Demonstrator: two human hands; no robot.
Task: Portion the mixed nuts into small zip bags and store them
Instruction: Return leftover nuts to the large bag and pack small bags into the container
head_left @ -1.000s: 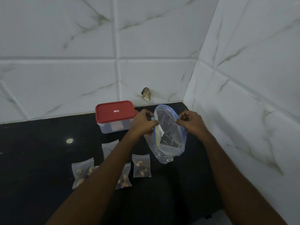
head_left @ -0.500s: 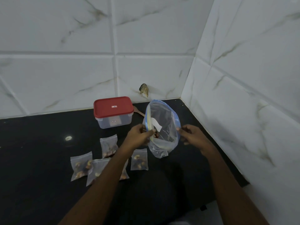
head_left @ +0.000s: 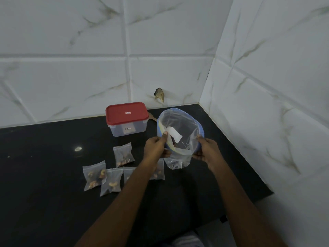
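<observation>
Our left hand and right hand each pinch the rim of the large clear blue-edged zip bag, mouth spread wide, on the right of the black desk. Small clear nut-filled zip bags lie just to its left.

A large clear zip bag with a blue zip rim stands upright, its mouth pulled into a wide round opening, and a white label shows on its wall. The left hand pinches the rim's left side and the right hand pinches its right side. Whether its bottom touches the black table cannot be told. To its left, small clear bags of cashews and darker nuts lie flat on the table. The back bag lies alone. Nearer the person, the leftmost bag and the second bag overlap at their edges. The third bag and the fourth bag are partly hidden by the left arm.
</observation>
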